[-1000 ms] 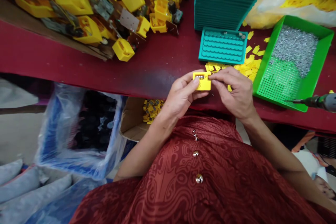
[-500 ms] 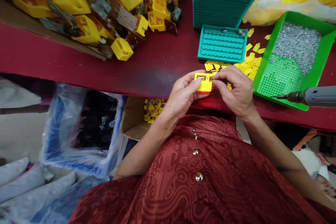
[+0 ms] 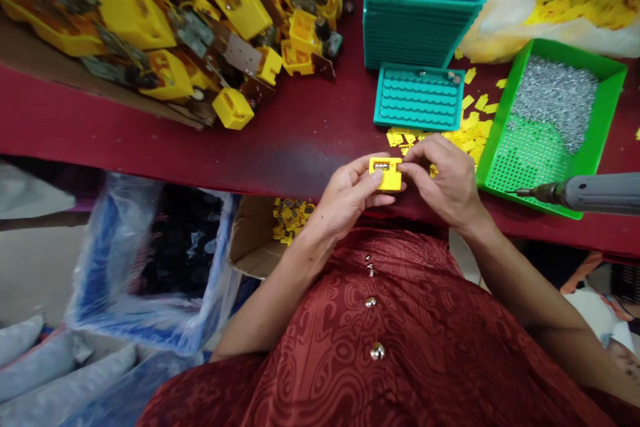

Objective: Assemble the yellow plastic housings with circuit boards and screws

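Between the fingers and thumb of my left hand (image 3: 350, 192) is a small yellow plastic case (image 3: 390, 180). Its upper side has an open slot with shiny button cells (image 3: 382, 166) lying in a row. My right hand (image 3: 443, 177) is at the case's right edge, thumb and forefinger pinched together. Whatever lies between those fingertips is too small to make out. Both hands are just above the front edge of the dark red tabletop (image 3: 300, 140). Small yellow covers (image 3: 470, 137) lie scattered beyond my right hand.
A teal tray (image 3: 419, 97) stands before a stack of teal trays (image 3: 423, 33) topped with metal cells. At right, a green basket (image 3: 543, 203) holds small screws, with an electric screwdriver (image 3: 600, 193) over its edge. Yellow housings (image 3: 240, 7) crowd the back left. A carton (image 3: 250, 240) sits below.
The view has tilted slightly, so the table things sit lower. My left hand keeps hold of the yellow case, and my right fingertips stay at its right edge.
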Motion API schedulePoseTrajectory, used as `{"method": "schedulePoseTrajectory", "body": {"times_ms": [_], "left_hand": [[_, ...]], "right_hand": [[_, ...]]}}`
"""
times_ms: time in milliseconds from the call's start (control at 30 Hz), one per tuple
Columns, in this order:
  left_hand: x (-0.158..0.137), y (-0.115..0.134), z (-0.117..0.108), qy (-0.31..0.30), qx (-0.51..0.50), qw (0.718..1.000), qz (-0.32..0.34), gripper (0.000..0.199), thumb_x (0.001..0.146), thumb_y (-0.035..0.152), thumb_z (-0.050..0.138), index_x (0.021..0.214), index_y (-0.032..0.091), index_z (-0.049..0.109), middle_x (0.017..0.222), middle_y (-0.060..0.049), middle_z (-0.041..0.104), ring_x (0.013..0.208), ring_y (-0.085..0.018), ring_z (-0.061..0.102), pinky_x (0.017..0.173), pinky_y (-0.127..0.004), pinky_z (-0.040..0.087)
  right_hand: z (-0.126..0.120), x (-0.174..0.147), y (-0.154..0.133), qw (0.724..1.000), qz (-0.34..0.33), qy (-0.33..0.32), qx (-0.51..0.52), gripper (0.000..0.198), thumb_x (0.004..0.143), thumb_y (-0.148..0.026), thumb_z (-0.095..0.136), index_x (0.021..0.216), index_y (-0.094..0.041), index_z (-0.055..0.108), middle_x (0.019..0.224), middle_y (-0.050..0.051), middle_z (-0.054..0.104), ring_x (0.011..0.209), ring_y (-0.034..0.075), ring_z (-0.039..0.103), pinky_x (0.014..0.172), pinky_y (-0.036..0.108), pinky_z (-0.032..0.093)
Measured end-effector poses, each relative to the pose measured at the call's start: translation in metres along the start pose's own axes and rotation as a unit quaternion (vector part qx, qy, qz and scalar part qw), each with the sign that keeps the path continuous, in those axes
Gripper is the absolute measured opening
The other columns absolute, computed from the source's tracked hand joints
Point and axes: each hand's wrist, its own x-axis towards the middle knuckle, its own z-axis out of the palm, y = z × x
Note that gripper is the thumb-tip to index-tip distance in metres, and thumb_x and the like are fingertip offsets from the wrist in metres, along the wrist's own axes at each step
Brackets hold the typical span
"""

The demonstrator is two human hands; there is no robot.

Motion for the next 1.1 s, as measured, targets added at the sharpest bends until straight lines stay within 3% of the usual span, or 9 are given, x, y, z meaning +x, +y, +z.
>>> {"method": "schedulePoseTrajectory", "body": {"times_ms": [167, 300, 433, 600, 733, 933, 1100], "left_hand": [[-0.002, 0.005, -0.012, 0.051, 0.003, 0.998, 0.03, 0.041, 0.089, 0.028, 0.085, 0.125, 0.015, 0.071, 0.122, -0.012, 0.082, 0.093, -0.019, 0.085, 0.069, -0.02, 0.068], [-0.003, 0.011, -0.02, 0.09, 0.002, 0.994, 0.06, 0.042, 0.085, 0.029, 0.088, 0.121, 0.016, 0.071, 0.112, -0.008, 0.083, 0.089, -0.019, 0.085, 0.067, -0.021, 0.068], [-0.002, 0.013, -0.02, 0.091, -0.008, 0.994, 0.065, 0.042, 0.083, 0.028, 0.089, 0.12, 0.017, 0.07, 0.111, -0.007, 0.082, 0.089, -0.019, 0.084, 0.066, -0.022, 0.068], [-0.001, 0.012, -0.019, 0.085, 0.006, 0.995, 0.058, 0.042, 0.085, 0.031, 0.088, 0.12, 0.019, 0.07, 0.115, -0.008, 0.081, 0.091, -0.019, 0.084, 0.066, -0.022, 0.067], [0.0, 0.009, -0.019, 0.084, 0.019, 0.995, 0.058, 0.04, 0.088, 0.032, 0.085, 0.123, 0.018, 0.07, 0.117, -0.009, 0.081, 0.094, -0.019, 0.084, 0.069, -0.023, 0.068], [-0.001, 0.007, -0.014, 0.084, 0.002, 0.995, 0.047, 0.035, 0.091, 0.025, 0.081, 0.122, 0.017, 0.069, 0.115, -0.008, 0.081, 0.09, -0.017, 0.083, 0.067, -0.021, 0.067], [-0.001, 0.003, -0.016, 0.084, 0.01, 0.996, 0.036, 0.036, 0.092, 0.026, 0.08, 0.125, 0.017, 0.069, 0.123, -0.01, 0.081, 0.093, -0.018, 0.083, 0.069, -0.021, 0.068]], "right_hand": [[0.011, 0.008, 0.002, 1.0, -0.01, -0.009, 0.002, 0.012, 0.102, -0.02, 0.064, 0.095, -0.021, 0.074, 0.092, 0.003, 0.075, 0.087, 0.018, 0.069, 0.082, 0.033, 0.057], [0.02, 0.013, 0.016, 0.992, -0.015, -0.025, -0.12, 0.032, 0.104, -0.013, 0.048, 0.111, -0.018, 0.079, 0.114, 0.012, 0.079, 0.102, 0.025, 0.069, 0.094, 0.042, 0.056], [0.025, 0.01, 0.02, 0.983, -0.007, -0.041, -0.181, 0.042, 0.1, -0.006, 0.04, 0.116, -0.015, 0.078, 0.121, 0.014, 0.079, 0.101, 0.027, 0.066, 0.096, 0.045, 0.053], [0.009, -0.002, 0.012, 0.988, -0.027, -0.07, -0.137, 0.038, 0.102, -0.008, 0.04, 0.109, -0.02, 0.076, 0.111, 0.009, 0.08, 0.094, 0.024, 0.067, 0.089, 0.043, 0.05], [0.002, -0.004, 0.017, 0.989, -0.02, -0.017, -0.144, 0.026, 0.108, -0.019, 0.05, 0.111, -0.023, 0.076, 0.11, 0.006, 0.079, 0.098, 0.022, 0.067, 0.091, 0.041, 0.052], [0.023, 0.004, 0.026, 0.969, 0.067, 0.017, -0.236, 0.019, 0.105, -0.03, 0.063, 0.096, -0.019, 0.075, 0.097, 0.011, 0.067, 0.093, 0.025, 0.055, 0.086, 0.043, 0.05], [0.03, -0.008, 0.014, 0.974, 0.054, 0.002, -0.219, 0.02, 0.105, -0.023, 0.058, 0.095, -0.02, 0.075, 0.097, 0.01, 0.065, 0.093, 0.025, 0.053, 0.083, 0.042, 0.049]]}}
